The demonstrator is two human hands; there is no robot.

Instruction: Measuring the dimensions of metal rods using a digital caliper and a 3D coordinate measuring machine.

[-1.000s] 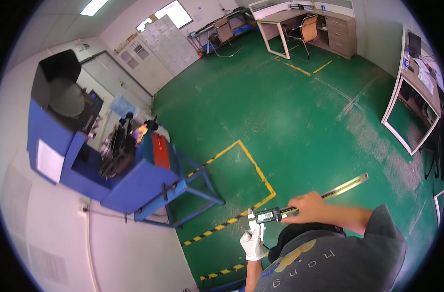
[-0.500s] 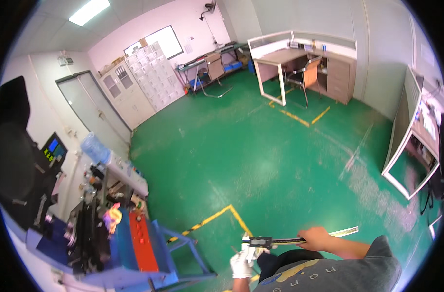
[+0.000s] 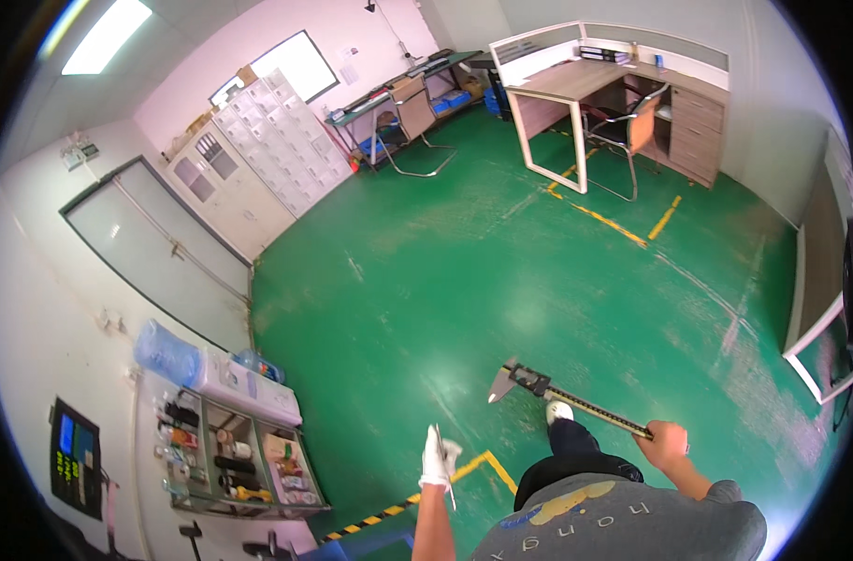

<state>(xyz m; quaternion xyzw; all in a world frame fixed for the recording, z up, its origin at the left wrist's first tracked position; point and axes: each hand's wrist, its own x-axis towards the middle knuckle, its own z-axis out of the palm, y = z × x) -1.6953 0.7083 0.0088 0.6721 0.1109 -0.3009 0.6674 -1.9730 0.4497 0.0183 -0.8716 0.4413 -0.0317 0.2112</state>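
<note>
My right hand [image 3: 667, 442], bare, is closed around the beam end of a digital caliper [image 3: 576, 400]. The caliper slants up and leftward over the floor, its jaws at the far end and its display body close behind them. A white glove covers my left hand [image 3: 437, 462], which is raised to the left of my body with its fingers together. A thin, greyish strip-like piece [image 3: 452, 496] runs along the glove and sticks out below it; its exact kind is too small to make out. The two hands are well apart.
On the left stand a water dispenser [image 3: 249, 388], a glass-sided shelf cabinet [image 3: 249, 463] and a wall-mounted screen [image 3: 76, 458]. Yellow-black tape [image 3: 389, 512] marks the green floor. Farther off are lockers [image 3: 286, 140], a desk [image 3: 576, 84] with a chair [image 3: 632, 131], and a partition [image 3: 819, 262] at right.
My hands have parted: the caliper, earlier between both, is now in my right hand alone, farther from the left. The view has moved, and the blue and red bench has mostly left it.
</note>
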